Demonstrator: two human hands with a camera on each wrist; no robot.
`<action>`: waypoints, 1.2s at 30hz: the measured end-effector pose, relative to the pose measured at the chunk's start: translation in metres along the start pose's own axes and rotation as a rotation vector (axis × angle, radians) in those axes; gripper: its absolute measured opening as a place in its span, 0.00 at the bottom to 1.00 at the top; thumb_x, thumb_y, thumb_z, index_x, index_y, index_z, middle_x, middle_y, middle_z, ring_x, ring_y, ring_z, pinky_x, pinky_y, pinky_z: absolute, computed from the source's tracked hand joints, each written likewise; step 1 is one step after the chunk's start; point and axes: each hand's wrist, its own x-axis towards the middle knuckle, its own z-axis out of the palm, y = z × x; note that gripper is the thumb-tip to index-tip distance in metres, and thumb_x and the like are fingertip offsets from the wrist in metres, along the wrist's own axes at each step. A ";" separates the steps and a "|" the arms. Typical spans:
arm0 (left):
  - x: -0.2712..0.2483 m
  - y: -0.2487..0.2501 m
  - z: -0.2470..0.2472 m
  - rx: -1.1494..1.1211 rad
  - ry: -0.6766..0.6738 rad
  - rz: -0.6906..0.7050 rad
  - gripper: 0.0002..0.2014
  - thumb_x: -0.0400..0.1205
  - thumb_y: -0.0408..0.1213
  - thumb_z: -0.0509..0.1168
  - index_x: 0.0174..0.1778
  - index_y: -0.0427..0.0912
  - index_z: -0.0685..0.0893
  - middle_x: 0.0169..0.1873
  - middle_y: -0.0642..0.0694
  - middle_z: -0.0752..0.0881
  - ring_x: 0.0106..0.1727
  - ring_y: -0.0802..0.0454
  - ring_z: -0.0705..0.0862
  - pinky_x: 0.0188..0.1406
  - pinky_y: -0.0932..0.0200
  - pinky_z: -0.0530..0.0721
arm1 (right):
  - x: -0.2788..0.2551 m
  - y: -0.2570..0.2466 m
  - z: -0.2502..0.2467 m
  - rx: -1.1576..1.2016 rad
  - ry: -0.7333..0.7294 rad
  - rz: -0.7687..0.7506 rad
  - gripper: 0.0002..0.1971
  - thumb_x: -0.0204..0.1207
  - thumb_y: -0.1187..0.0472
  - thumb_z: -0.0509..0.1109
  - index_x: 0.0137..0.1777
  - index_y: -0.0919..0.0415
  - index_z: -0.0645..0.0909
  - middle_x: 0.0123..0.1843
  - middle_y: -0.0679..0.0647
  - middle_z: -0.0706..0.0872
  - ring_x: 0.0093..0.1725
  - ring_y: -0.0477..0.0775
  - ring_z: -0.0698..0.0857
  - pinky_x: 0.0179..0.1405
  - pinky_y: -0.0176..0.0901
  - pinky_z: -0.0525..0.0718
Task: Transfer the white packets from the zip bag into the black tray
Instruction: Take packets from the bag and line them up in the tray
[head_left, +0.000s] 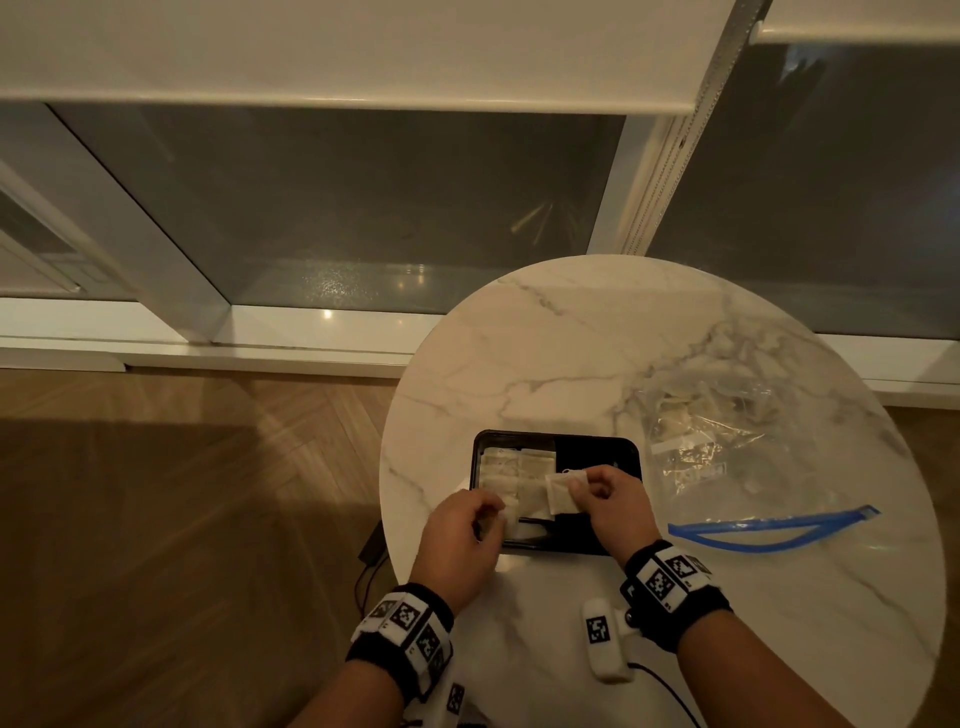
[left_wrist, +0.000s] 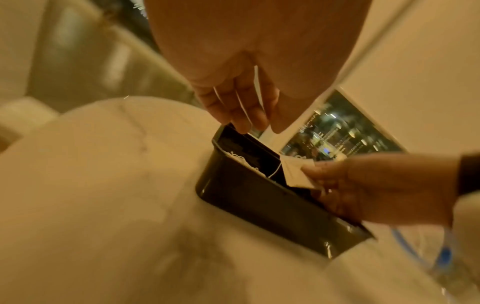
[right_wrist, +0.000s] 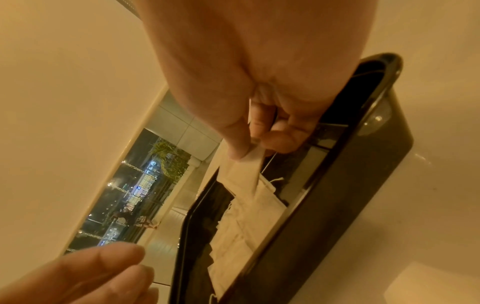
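Observation:
On the round marble table the black tray (head_left: 597, 440) sits in front of me, with several white packets (head_left: 514, 467) lying flat in its left half. Over the tray's middle, my right hand (head_left: 576, 486) pinches one white packet (head_left: 558, 493) between thumb and fingers; the right wrist view shows that packet (right_wrist: 241, 174) hanging from the pinch (right_wrist: 246, 150) above the tray (right_wrist: 376, 164). My left hand (head_left: 491, 514) hovers at the tray's front left corner, fingers loosely curled, nothing visibly held. The clear zip bag (head_left: 727, 467), blue zip (head_left: 769, 525) open, lies to the right with more packets (head_left: 680, 431) inside.
The table's left edge (head_left: 387, 493) runs close to the tray, with wooden floor and a dark cable (head_left: 371, 556) below it. A low window sill (head_left: 260, 353) lies beyond. A small white tagged device (head_left: 605, 644) hangs by my right wrist.

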 end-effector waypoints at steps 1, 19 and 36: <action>0.000 0.000 0.002 0.113 -0.060 0.092 0.04 0.82 0.40 0.68 0.50 0.50 0.87 0.44 0.57 0.86 0.46 0.62 0.82 0.49 0.65 0.82 | 0.000 0.000 0.001 0.003 -0.016 0.013 0.02 0.78 0.59 0.75 0.45 0.54 0.85 0.40 0.53 0.90 0.42 0.53 0.89 0.49 0.54 0.90; 0.006 0.003 0.049 0.683 -0.336 0.339 0.24 0.83 0.49 0.46 0.50 0.44 0.86 0.47 0.44 0.87 0.51 0.41 0.84 0.55 0.44 0.81 | 0.005 -0.002 0.015 -0.161 -0.101 0.089 0.12 0.70 0.68 0.75 0.38 0.46 0.83 0.37 0.50 0.90 0.42 0.50 0.89 0.47 0.47 0.90; -0.001 -0.006 0.054 0.605 -0.344 0.279 0.21 0.88 0.50 0.48 0.53 0.44 0.85 0.50 0.44 0.85 0.54 0.44 0.81 0.60 0.47 0.77 | 0.013 -0.011 0.028 -0.270 -0.172 0.105 0.11 0.68 0.68 0.78 0.40 0.50 0.83 0.34 0.48 0.86 0.36 0.44 0.84 0.31 0.27 0.74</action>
